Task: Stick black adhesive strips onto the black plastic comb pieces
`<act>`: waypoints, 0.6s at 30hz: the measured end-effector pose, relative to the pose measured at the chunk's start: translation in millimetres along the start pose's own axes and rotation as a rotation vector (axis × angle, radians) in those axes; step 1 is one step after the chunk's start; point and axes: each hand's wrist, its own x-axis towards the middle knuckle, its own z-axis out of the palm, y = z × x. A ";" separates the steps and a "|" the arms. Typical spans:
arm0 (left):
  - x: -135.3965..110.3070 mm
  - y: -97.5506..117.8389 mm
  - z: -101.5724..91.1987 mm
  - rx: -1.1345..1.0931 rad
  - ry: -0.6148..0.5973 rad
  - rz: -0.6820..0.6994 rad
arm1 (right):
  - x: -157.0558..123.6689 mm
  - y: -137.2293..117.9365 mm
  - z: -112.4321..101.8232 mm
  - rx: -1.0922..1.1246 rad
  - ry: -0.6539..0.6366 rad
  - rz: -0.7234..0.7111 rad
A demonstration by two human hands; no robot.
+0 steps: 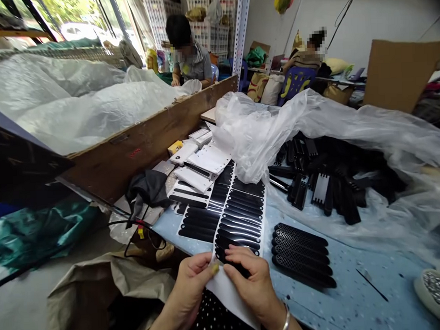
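Note:
A white sheet of glossy black adhesive strips (239, 217) lies on the blue table, its near end bent down over the edge toward me. My left hand (191, 279) is closed, thumb and fingers pinching the sheet's left edge near that bend. Across the nearest black strip, my right hand (251, 274) has its fingers curled, with the thumb against the white backing; the strip is partly hidden beneath them. Right of this hand sits a row of black perforated pieces (302, 256) with rounded ends, side by side. Another sheet of black strips (198, 223) is partly under the first.
White papers and boxes (205, 160) are piled by a wooden board (150, 133). Clear plastic sheeting (262, 134) partly covers a heap of black parts (321, 180). A bowl of small metal pieces (436, 294) stands at right. Two people sit farther back.

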 end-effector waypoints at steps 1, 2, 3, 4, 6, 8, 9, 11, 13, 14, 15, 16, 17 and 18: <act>0.3 -0.6 0.4 0.000 0.005 0.003 | -0.3 -0.3 0.3 0.016 -0.010 0.006; 0.9 -1.4 0.4 -0.004 0.008 0.002 | -0.2 -0.7 0.4 0.035 -0.020 0.025; 1.8 -2.5 0.1 -0.015 0.008 -0.005 | 0.3 -1.2 0.5 0.059 -0.028 0.058; 2.7 -3.6 -0.7 -0.029 0.009 -0.014 | 1.1 -1.4 0.7 0.088 -0.033 0.105; 4.2 -5.8 -3.7 -0.055 0.006 -0.038 | 3.4 -0.7 1.3 0.172 -0.014 0.227; 4.4 -7.3 -8.0 -0.066 0.011 -0.064 | 6.9 0.1 1.3 0.294 0.041 0.352; 4.0 -7.7 -10.5 -0.064 0.023 -0.072 | 9.2 -0.3 0.0 0.366 0.071 0.404; 3.1 -8.0 -15.7 -0.048 0.078 -0.079 | 14.9 -3.8 -7.8 0.487 0.132 0.454; 3.1 -7.4 -22.6 -0.004 0.156 -0.062 | 20.8 -10.4 -25.1 0.528 0.216 0.417; 3.6 -7.0 -27.3 0.037 0.190 -0.039 | 22.9 -14.0 -37.4 0.511 0.276 0.375; 4.4 -6.5 -33.4 0.100 0.212 -0.008 | 23.9 -17.1 -51.6 0.474 0.347 0.329; 5.3 -6.1 -41.1 0.186 0.237 0.033 | 23.2 -19.5 -67.0 0.420 0.419 0.291; 6.3 -5.8 -50.4 0.290 0.271 0.088 | 20.7 -21.0 -82.8 0.356 0.472 0.261; 7.2 -5.7 -60.8 0.405 0.298 0.136 | 16.2 -21.6 -98.0 0.285 0.497 0.239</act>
